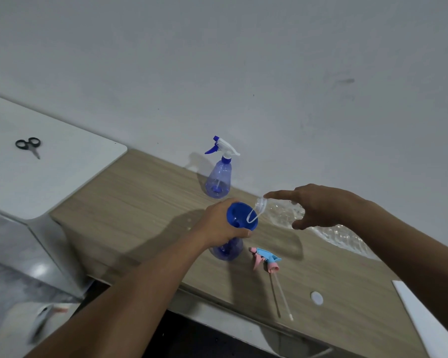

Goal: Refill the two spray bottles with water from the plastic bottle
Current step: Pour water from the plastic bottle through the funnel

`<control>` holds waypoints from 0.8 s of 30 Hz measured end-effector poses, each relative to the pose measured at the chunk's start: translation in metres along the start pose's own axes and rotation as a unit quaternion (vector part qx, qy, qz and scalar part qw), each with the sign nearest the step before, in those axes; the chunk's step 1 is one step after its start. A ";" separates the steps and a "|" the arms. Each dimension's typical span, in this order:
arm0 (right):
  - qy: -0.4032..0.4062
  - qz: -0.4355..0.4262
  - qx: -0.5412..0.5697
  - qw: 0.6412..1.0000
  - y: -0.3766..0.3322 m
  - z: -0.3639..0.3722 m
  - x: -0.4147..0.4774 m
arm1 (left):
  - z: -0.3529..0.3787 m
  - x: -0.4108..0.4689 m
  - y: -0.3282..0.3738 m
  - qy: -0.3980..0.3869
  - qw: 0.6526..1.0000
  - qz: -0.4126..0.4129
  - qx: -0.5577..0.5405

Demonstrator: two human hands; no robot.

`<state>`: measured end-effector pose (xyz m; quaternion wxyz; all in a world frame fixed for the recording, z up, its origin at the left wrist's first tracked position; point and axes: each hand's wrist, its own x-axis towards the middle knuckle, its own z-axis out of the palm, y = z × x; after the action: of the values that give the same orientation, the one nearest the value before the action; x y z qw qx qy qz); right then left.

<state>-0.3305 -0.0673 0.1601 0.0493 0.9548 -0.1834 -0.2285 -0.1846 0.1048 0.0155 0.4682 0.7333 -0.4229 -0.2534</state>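
Left hand (221,224) hides most of the spray bottle (226,250) it grips, upright on the desk (140,197), funnel (237,213) on top. Right hand (318,206) grips the tilted plastic bottle (282,213), mouth over the funnel, rear end blurred. Second spray bottle (217,180) stands by the wall.

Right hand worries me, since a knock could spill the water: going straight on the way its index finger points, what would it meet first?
Probably the blue funnel and the left hand under it; the right hand points leftward toward them, though depth is unclear.
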 end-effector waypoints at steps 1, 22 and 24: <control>-0.001 0.000 -0.001 1.000 0.000 0.000 0.001 | 0.000 -0.001 0.001 -0.001 1.000 0.000 -0.001; 0.001 0.003 -0.045 0.999 -0.006 -0.017 0.000 | -0.001 0.002 0.000 -0.002 1.000 -0.006 0.005; 0.003 0.000 -0.048 0.999 -0.007 -0.018 0.000 | -0.002 0.001 0.000 -0.003 1.000 -0.007 0.001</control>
<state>-0.3204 -0.0607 0.1749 0.0958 0.9521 -0.1723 -0.2338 -0.1826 0.1050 0.0162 0.4649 0.7357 -0.4194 -0.2583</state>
